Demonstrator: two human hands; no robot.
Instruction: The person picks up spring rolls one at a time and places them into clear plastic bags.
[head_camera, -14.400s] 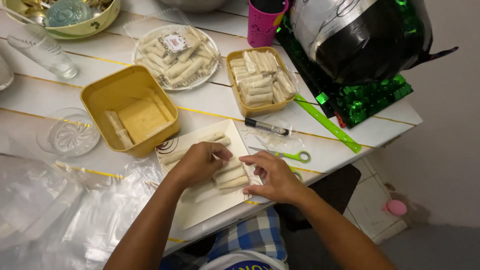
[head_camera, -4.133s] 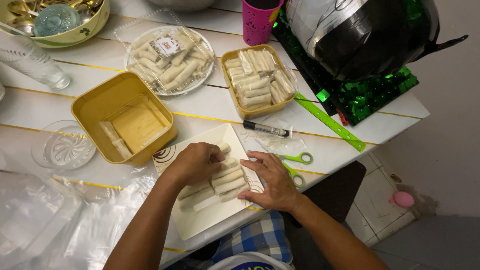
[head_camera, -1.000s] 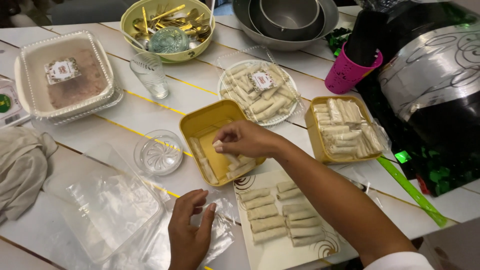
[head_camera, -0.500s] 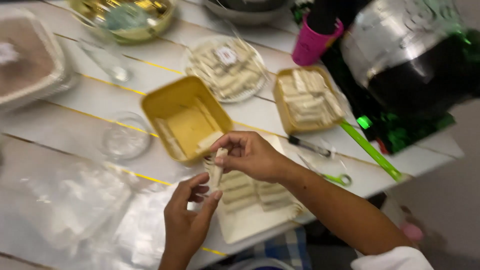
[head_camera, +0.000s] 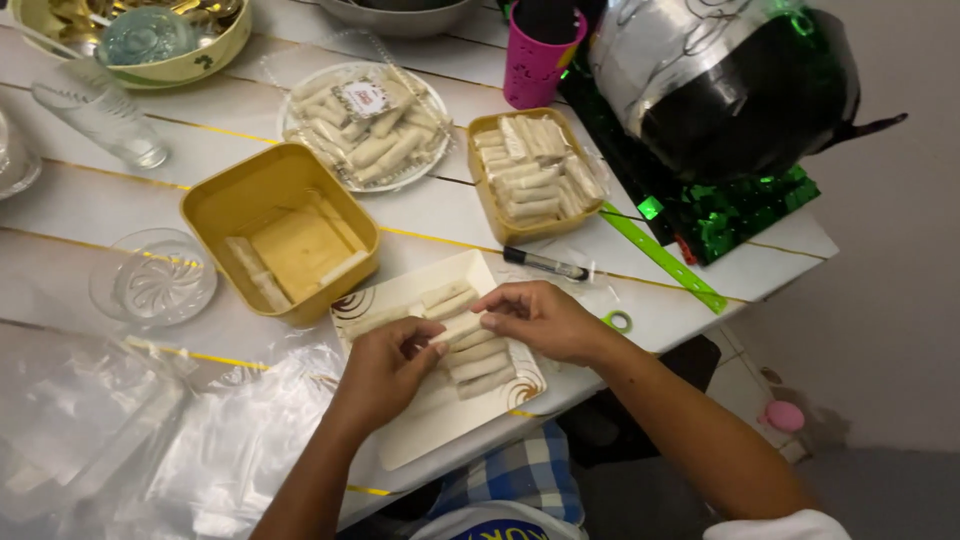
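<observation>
Pale roll (head_camera: 458, 327) pinched between left hand (head_camera: 385, 368), right hand (head_camera: 540, 318).

Round clear plastic pack (head_camera: 365, 125) of pale rolls at table's far side, small white-and-red label (head_camera: 366, 98) on lid

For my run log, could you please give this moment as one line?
left hand: on pale rolls | right hand: pinching one roll | square white plate | yellow square tub beside
</observation>
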